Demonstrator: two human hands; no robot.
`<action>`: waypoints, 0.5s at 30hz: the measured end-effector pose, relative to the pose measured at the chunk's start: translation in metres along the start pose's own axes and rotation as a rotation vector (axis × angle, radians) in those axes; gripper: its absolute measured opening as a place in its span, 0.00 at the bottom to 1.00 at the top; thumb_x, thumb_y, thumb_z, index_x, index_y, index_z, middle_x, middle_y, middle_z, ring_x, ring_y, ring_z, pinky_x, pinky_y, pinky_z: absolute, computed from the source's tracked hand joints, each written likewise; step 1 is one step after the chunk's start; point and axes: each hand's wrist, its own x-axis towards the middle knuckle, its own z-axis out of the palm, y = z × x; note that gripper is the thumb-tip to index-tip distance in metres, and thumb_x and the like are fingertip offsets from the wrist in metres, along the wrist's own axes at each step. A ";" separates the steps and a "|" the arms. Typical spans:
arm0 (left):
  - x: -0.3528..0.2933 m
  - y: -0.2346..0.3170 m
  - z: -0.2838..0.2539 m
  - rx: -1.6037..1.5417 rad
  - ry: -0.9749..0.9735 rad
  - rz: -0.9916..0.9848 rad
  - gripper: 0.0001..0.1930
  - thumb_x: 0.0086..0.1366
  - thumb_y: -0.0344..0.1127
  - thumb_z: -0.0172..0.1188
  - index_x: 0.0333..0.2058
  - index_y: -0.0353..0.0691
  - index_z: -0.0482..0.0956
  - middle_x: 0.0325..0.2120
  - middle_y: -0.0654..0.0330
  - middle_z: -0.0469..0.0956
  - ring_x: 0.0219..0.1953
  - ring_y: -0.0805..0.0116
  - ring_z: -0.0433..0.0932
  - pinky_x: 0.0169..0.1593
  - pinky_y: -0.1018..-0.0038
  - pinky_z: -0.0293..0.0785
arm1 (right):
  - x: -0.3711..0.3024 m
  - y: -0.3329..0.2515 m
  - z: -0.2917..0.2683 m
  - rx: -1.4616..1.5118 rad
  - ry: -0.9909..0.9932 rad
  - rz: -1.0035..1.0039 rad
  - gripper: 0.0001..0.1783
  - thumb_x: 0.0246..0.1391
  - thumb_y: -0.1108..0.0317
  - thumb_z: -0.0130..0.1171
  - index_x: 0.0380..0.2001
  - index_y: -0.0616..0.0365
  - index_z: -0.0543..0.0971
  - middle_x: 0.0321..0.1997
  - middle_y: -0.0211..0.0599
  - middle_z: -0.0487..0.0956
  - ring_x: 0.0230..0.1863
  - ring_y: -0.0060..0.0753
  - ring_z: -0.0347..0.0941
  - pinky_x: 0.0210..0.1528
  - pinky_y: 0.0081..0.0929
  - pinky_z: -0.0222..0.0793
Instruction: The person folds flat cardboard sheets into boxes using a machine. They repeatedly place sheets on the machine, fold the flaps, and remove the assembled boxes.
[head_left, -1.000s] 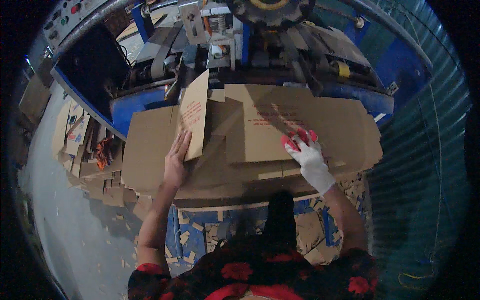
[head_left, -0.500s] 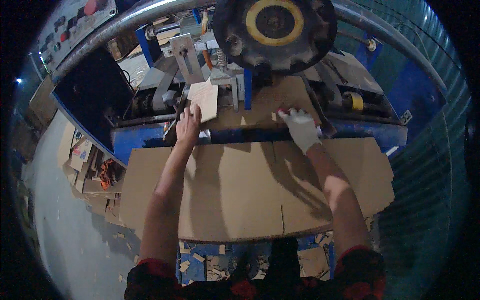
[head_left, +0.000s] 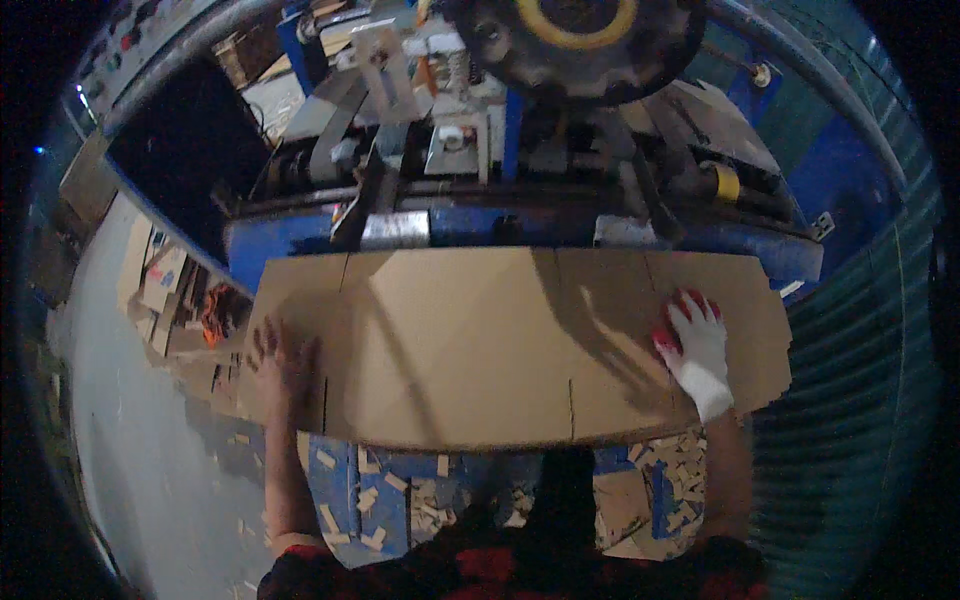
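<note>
A wide brown cardboard sheet [head_left: 470,345] with short slits along its edges lies in front of the blue machine [head_left: 500,228]. My bare left hand [head_left: 281,365] rests near the sheet's left end, its fingers spread flat and holding nothing. Toward the right end lies my right hand [head_left: 697,350], in a white glove with red fingers. Its fingers are apart on the cardboard, with nothing seen in them. The machine's dark metal bed [head_left: 500,193] shows beyond the sheet's far edge.
A large black wheel [head_left: 590,70] with a yellow ring hangs over the machine. Stacked cardboard pieces [head_left: 165,300] with an orange bundle [head_left: 222,312] on them stand at left. Small cardboard scraps [head_left: 680,480] litter the area below the sheet. A corrugated green wall [head_left: 850,430] rises at right.
Both hands have come back from the machine bed and moved apart onto the sheet. The cardboard that lay under them on the bed no longer shows there. The view has shifted slightly.
</note>
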 end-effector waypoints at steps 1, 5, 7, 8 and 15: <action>-0.021 -0.021 -0.006 -0.016 -0.120 -0.097 0.37 0.61 0.59 0.54 0.64 0.45 0.60 0.66 0.56 0.56 0.67 0.53 0.55 0.63 0.47 0.52 | -0.025 -0.007 -0.003 -0.012 0.015 0.000 0.29 0.48 0.57 0.62 0.52 0.58 0.74 0.59 0.49 0.69 0.62 0.60 0.60 0.67 0.55 0.48; -0.080 -0.066 -0.011 -0.094 -0.227 -0.162 0.47 0.55 0.66 0.56 0.65 0.42 0.56 0.68 0.54 0.52 0.68 0.52 0.51 0.64 0.47 0.51 | -0.109 -0.021 -0.015 -0.019 -0.129 0.152 0.32 0.45 0.57 0.64 0.54 0.58 0.73 0.63 0.48 0.65 0.66 0.59 0.55 0.68 0.55 0.46; -0.103 -0.083 -0.006 -0.137 -0.188 -0.222 0.49 0.53 0.66 0.59 0.65 0.41 0.57 0.65 0.51 0.56 0.66 0.49 0.54 0.63 0.48 0.53 | -0.160 -0.018 -0.019 -0.073 -0.057 0.134 0.36 0.43 0.57 0.67 0.56 0.58 0.71 0.66 0.46 0.62 0.67 0.56 0.54 0.68 0.55 0.46; -0.107 -0.092 -0.003 -0.160 -0.152 -0.236 0.50 0.51 0.66 0.60 0.65 0.40 0.57 0.64 0.49 0.58 0.65 0.48 0.56 0.62 0.49 0.54 | -0.182 -0.012 -0.017 -0.119 0.066 0.308 0.36 0.44 0.56 0.67 0.57 0.57 0.70 0.67 0.45 0.61 0.67 0.55 0.54 0.68 0.53 0.47; -0.120 -0.129 -0.005 -0.262 -0.063 -0.218 0.39 0.48 0.53 0.71 0.52 0.35 0.67 0.49 0.46 0.69 0.52 0.46 0.67 0.54 0.55 0.63 | -0.255 0.032 0.015 1.022 0.760 1.228 0.30 0.52 0.63 0.62 0.58 0.57 0.68 0.59 0.40 0.69 0.59 0.41 0.65 0.60 0.41 0.62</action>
